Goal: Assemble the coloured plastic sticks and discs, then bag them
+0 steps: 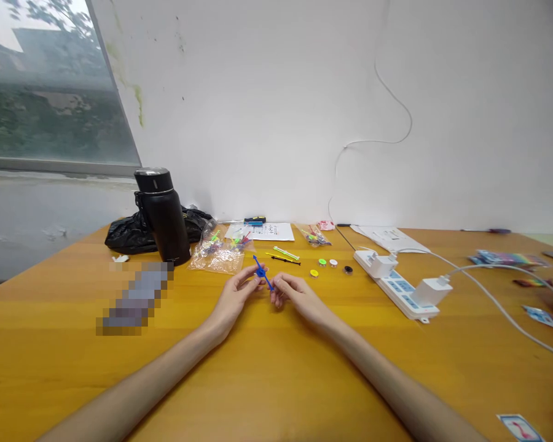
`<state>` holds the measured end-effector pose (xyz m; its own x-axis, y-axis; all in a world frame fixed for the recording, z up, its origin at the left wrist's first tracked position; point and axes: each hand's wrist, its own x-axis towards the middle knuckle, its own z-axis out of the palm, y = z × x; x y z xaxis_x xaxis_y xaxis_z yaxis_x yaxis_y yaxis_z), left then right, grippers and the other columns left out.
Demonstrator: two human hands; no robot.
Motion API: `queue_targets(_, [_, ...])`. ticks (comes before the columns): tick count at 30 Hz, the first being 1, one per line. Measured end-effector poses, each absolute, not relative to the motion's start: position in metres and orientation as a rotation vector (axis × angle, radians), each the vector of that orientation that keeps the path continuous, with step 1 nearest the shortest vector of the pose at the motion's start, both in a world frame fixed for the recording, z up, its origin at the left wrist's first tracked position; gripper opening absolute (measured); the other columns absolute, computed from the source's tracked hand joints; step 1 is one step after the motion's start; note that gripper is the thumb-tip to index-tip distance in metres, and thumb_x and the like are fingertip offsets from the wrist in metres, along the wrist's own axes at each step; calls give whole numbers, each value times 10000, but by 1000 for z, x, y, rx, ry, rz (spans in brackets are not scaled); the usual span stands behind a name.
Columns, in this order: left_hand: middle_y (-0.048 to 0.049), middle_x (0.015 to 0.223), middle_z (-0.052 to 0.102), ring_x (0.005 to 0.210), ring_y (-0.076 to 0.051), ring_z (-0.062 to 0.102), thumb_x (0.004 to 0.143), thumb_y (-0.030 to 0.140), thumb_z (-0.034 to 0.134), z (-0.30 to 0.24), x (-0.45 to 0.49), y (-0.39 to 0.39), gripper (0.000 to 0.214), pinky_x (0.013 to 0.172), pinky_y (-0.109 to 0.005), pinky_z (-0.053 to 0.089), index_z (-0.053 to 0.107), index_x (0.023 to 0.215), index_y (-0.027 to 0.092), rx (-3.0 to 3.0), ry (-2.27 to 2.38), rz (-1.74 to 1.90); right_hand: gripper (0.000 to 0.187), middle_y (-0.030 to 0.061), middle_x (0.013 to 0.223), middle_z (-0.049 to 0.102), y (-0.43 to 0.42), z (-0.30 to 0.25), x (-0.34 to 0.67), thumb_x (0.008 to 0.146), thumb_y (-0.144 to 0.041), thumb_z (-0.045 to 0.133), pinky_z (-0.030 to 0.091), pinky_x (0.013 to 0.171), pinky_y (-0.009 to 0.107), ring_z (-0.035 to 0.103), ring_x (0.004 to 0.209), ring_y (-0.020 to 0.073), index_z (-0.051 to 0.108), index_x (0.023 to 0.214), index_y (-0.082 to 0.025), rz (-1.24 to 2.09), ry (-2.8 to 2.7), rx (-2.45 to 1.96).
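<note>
- Blue piece point(260, 272): held up between both hands at the middle of the table point(258, 393), slanting from far left to near right, probably to keep both ends in sight.
- Left hand point(234, 298): grasping the piece by its hub with thumb and fingertips, likely for steadiness at the widest part.
- Right hand point(301, 298): pinching at the near right end, other fingers curled beneath; cannot tell how firmly.
- Just beyond: yellow stick point(276, 256), black stick point(291, 262) and pale stick point(286, 252), lying close together, perhaps grouped by shape and for easy reach.
- Farther right: yellow disc point(314, 274), green disc point(322, 263), white disc point(333, 263) and black disc point(348, 270), spaced apart, maybe for picking up singly.
- Far left of the hands: clear bag point(217, 264) with coloured parts inside, seemingly to keep small bits together.
- Beyond the bag: screwdriver point(255, 221) across a sheet point(282, 231).
- Left: flask point(166, 218), upright.
- Right: power strip point(403, 294), laid lengthwise, plugs upward, cables toward far and right.
</note>
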<state>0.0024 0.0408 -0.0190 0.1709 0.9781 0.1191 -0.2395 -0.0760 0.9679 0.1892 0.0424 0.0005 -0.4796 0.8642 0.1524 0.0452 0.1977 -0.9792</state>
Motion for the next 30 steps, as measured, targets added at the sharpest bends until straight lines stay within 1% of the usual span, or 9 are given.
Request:
queue_targets(4, [-85,1413,586,1231,-251,585,845,391,707,-20,4,41,448,1056,-368,456,649,1255,222,1203,831,1237,402,20,773,651,39,2,189,874,-568,620,481,694,262,599,684,131,638,930,-171,1389,-1743,-866])
queue_targets(6, [-80,1443,558,1269,-253,561,855,392,699,-21,5,40,461,1053,-369,465,626,1285,242,1188,814,1233,388,18,763,647,40,2,190,865,-554,636,484,692,270,598,683,136,635,929,-172,1375,-1739,-857])
queue_targets(8, [-91,1474,524,1232,-252,592,870,398,683,-21,6,39,491,1028,-386,488,585,1332,263,1148,789,1199,369,10,729,627,43,5,192,860,-540,646,478,666,271,581,663,136,622,916,-177,1268,-1683,-853])
queue_targets(10, [-119,1487,504,1149,-250,644,870,401,684,-22,7,38,506,997,-405,507,571,1342,257,1113,784,1146,345,-7,680,585,47,9,196,866,-527,643,460,627,266,549,627,132,600,914,-188,1054,-1545,-868])
queue_targets(12, [-147,1468,518,1095,-248,668,857,393,700,-22,7,36,494,985,-410,508,593,1309,227,1118,791,1106,323,-24,639,541,50,15,202,881,-517,628,440,593,260,514,592,128,582,918,-200,846,-1409,-887])
queue_targets(14, [-162,1428,555,1073,-248,676,845,381,710,-21,8,35,475,981,-409,503,615,1274,202,1146,796,1085,308,-35,614,515,53,19,207,889,-507,622,423,571,255,493,568,125,571,913,-205,749,-1357,-902])
queue_targets(21, [-161,1356,607,1009,-235,694,827,364,712,-20,9,34,414,907,-381,525,635,1190,181,1170,804,1084,293,-40,593,515,51,17,204,902,-491,615,392,547,247,485,550,122,580,914,-200,789,-1422,-900])
queue_targets(27, [-147,1291,635,997,-221,683,830,354,703,-19,8,33,360,881,-355,543,637,1134,174,1178,826,1118,290,-41,592,512,42,18,197,922,-492,586,399,559,249,488,557,128,591,941,-202,808,-1511,-903])
queue_targets(30, [-131,1259,636,988,-217,674,836,371,695,-18,9,32,355,861,-355,550,629,1131,185,1188,816,1138,279,-27,625,541,39,17,196,938,-478,565,412,585,251,514,584,132,602,922,-202,809,-1602,-914])
